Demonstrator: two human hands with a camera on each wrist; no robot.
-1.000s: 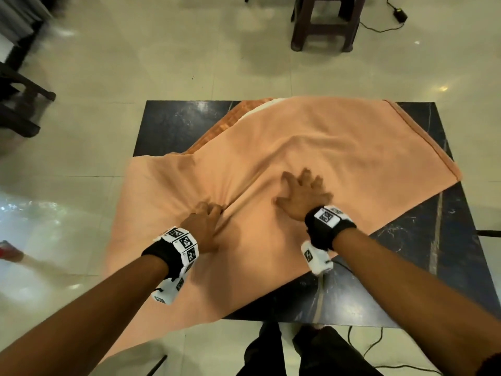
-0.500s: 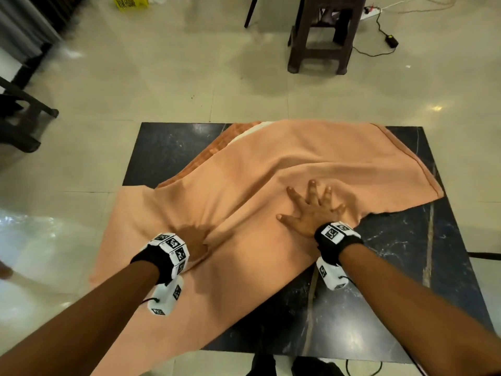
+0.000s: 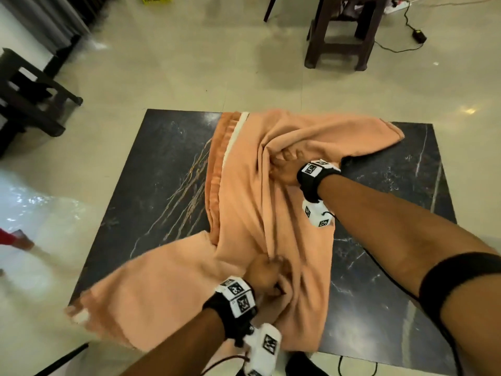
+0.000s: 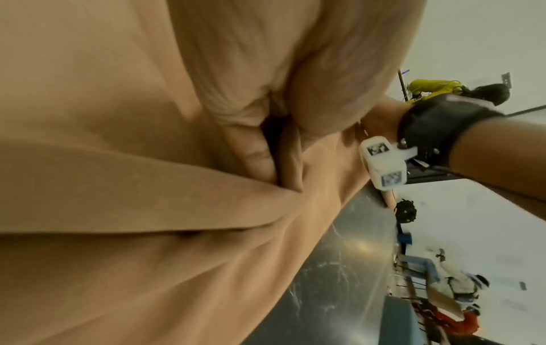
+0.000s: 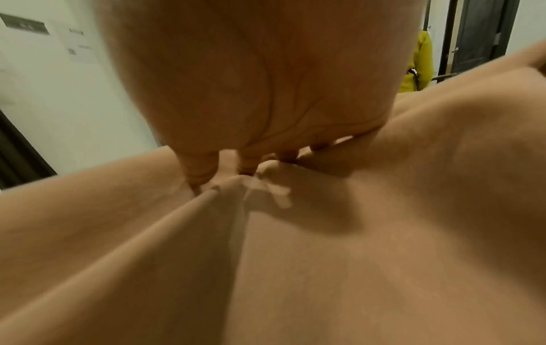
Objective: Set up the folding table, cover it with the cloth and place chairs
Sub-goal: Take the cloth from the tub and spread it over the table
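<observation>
Peach cloth (image 3: 244, 213) over marbled table (image 3: 151, 169)

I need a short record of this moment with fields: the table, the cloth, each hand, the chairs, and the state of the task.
table: dark marble-look top, standing, much of it bare
cloth: orange cloth, bunched along the middle, near left corner hanging over the edge
left hand: left hand grips a fold near the front edge
right hand: right hand has its fingers dug into a gathered fold farther back
chairs: dark stool and dark chair apart from the table
task state: cloth not yet spread flat; chairs not placed
</observation>
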